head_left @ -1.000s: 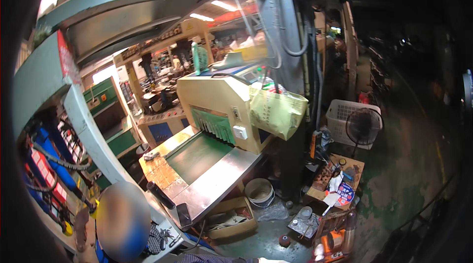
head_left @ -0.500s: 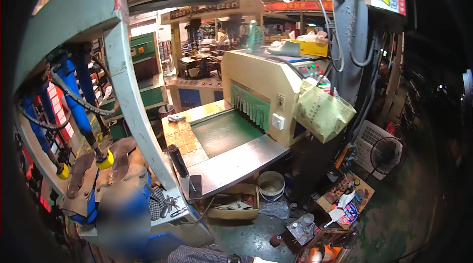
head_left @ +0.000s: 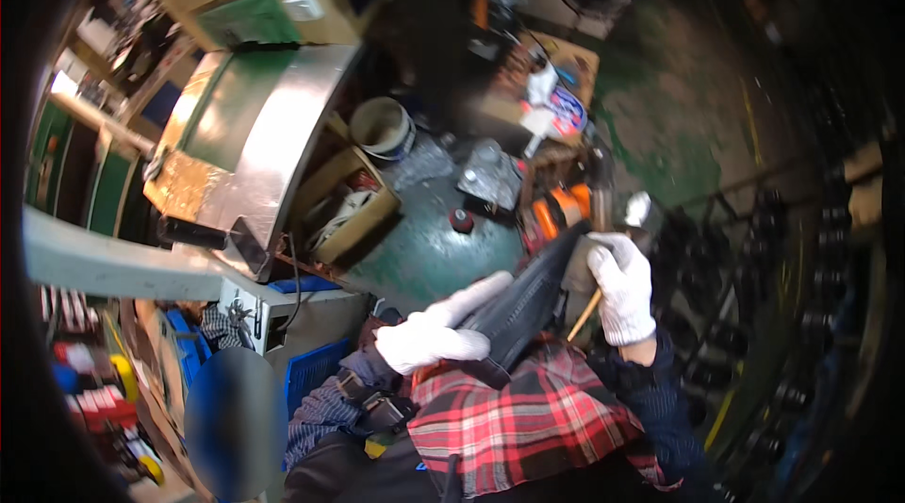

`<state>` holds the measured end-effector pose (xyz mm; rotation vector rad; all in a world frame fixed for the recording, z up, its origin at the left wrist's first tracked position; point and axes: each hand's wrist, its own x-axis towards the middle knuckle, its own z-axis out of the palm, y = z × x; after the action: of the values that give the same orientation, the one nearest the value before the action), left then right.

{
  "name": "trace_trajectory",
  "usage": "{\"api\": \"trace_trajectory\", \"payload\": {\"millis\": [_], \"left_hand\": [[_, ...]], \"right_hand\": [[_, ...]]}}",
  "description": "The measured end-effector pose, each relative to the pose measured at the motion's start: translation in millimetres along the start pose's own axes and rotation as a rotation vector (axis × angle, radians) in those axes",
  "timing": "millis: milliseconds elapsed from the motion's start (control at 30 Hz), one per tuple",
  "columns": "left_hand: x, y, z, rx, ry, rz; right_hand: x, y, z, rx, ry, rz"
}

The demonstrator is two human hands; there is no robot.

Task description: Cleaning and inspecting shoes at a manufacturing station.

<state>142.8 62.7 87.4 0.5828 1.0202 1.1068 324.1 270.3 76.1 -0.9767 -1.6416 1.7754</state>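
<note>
Both my hands wear white knit gloves. My left hand [head_left: 438, 331] lies flat with fingers stretched along a long dark panel-shaped piece [head_left: 526, 307] that rests over my lap. My right hand [head_left: 622, 284] grips the far upper end of that same dark piece, near a thin wooden stick [head_left: 584, 314] and a small metal part [head_left: 639, 211]. A red plaid cloth [head_left: 528, 418] covers my knees beneath the piece.
A metal work table with a green mat [head_left: 255, 126] stands at the upper left. Under and beside it are a white bucket [head_left: 382, 126], a cardboard box [head_left: 344, 215] and clutter on the green floor [head_left: 434, 248]. Dark racks of parts [head_left: 801, 296] fill the right.
The view has swung from the machines and table ahead down to my lap, bringing both gloved hands and the dark piece into sight.
</note>
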Motion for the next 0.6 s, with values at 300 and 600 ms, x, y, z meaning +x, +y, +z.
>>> {"api": "trace_trajectory", "payload": {"millis": [300, 600], "left_hand": [[14, -7, 8, -0.071, -0.041, -0.168], [13, -20, 5, -0.233, -0.056, -0.099]], "right_hand": [[-21, 1, -14, 0.097, -0.041, 0.11], [-3, 15, -40, 0.023, 0.207, -0.041]]}}
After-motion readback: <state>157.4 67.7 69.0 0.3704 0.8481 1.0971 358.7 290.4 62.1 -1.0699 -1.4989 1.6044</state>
